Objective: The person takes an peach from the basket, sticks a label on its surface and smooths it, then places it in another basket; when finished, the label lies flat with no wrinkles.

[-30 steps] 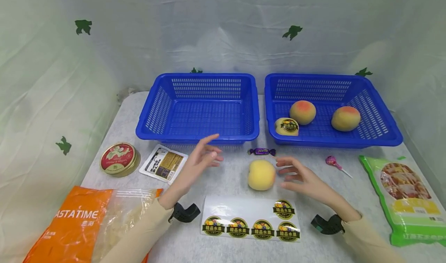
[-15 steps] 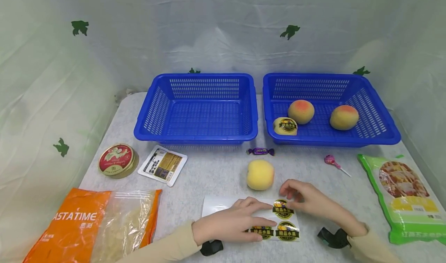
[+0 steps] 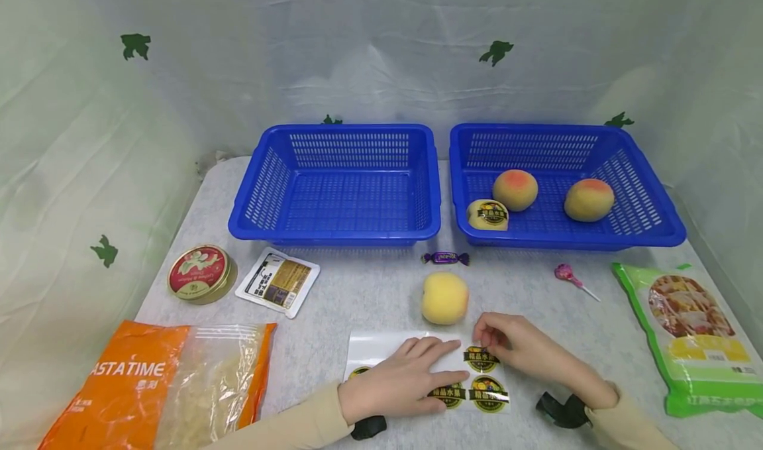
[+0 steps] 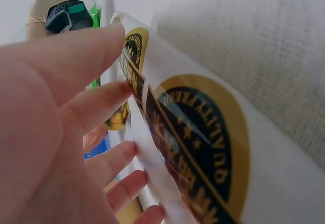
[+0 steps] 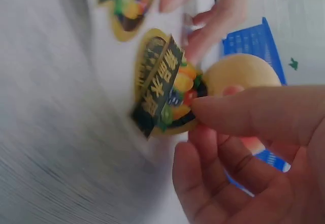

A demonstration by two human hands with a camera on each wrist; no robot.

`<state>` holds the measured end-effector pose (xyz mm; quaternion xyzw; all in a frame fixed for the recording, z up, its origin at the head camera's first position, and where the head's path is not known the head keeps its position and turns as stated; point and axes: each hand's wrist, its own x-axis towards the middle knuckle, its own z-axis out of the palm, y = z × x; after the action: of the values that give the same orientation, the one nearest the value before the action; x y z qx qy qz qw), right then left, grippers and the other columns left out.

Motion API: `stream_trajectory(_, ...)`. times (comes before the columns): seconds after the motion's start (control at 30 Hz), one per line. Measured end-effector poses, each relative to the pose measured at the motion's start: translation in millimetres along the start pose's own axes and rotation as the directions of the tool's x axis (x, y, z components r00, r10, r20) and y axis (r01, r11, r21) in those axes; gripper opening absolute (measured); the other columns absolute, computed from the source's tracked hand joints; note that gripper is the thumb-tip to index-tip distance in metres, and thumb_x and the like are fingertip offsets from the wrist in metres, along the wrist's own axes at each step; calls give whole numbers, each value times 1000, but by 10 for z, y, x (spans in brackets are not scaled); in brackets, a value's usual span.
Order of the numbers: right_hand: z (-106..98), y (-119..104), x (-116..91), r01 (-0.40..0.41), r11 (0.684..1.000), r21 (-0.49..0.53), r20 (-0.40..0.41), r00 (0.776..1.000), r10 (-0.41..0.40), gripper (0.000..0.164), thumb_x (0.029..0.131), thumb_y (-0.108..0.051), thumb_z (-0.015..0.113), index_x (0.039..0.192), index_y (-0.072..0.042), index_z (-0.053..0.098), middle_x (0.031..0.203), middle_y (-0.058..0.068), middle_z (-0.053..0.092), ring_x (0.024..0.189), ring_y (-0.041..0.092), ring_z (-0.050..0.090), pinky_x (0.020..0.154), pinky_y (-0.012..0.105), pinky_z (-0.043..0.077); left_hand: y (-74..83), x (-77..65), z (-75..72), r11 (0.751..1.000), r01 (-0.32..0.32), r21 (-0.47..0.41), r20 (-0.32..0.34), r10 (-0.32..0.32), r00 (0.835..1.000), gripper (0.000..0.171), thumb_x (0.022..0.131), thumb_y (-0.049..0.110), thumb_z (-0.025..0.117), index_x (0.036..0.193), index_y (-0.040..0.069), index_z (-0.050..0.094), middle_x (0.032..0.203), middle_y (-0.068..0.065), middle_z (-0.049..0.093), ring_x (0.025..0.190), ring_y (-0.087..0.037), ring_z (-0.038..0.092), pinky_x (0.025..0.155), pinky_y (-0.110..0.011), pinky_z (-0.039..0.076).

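A white sheet (image 3: 374,349) of round fruit stickers lies near the table's front. My left hand (image 3: 408,378) rests on it with spread, nearly straight fingers, covering some of the stickers. At the sheet's upper right, my right hand (image 3: 524,349) pinches the edge of a black-and-gold sticker (image 3: 480,358) between thumb and forefinger. In the right wrist view the thumb lies over the fruit picture on that sticker (image 5: 165,84); how much of it is off the backing cannot be told. Just behind the sheet sits a yellow peach (image 3: 444,299).
Two blue baskets (image 3: 334,238) (image 3: 572,241) stand at the back; the right one holds peaches, one with a sticker. Around lie a purple candy (image 3: 445,258), lollipop (image 3: 569,275), round tin (image 3: 199,274), flat packet (image 3: 279,282), orange bag (image 3: 131,384) and green bag (image 3: 691,337).
Both hands have come down from beside the peach to the sheet. The left now rests on it, and the right has taken hold of the upper right sticker's edge.
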<state>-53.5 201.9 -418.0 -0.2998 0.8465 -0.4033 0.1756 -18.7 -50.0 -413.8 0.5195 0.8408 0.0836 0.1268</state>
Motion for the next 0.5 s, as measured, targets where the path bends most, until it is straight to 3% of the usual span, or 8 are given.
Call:
stream_trajectory(0.27, -300, -219, 136, 179, 978, 108, -101, 981, -168, 28, 77, 11, 61, 88, -14, 55, 81, -3, 57, 73, 12, 54, 65, 26, 47, -8, 33, 22, 1000, 25, 17, -24, -25, 999, 54, 89, 50, 45, 139, 30, 34, 147, -7, 18, 128, -23, 23, 100, -39, 27)
stream_trajectory(0.37, -366, -274, 226, 196, 971, 137, -133, 975, -178, 24, 80, 8, 60, 90, -13, 55, 84, 0, 58, 74, 14, 55, 66, 27, 47, -21, 28, 10, 1000, 12, 0, -36, -12, 999, 53, 90, 49, 44, 138, 29, 35, 147, -7, 18, 129, -22, 22, 100, -39, 27)
stream_trajectory(0.5, -405, -314, 377, 177, 967, 181, -132, 979, -155, 18, 84, 5, 58, 92, -10, 55, 87, 1, 57, 76, 16, 54, 68, 27, 47, -74, 22, -62, 999, -25, -38, -123, 20, 992, 47, 92, 44, 44, 135, 26, 41, 142, -6, 29, 127, -19, 26, 97, -37, 31)
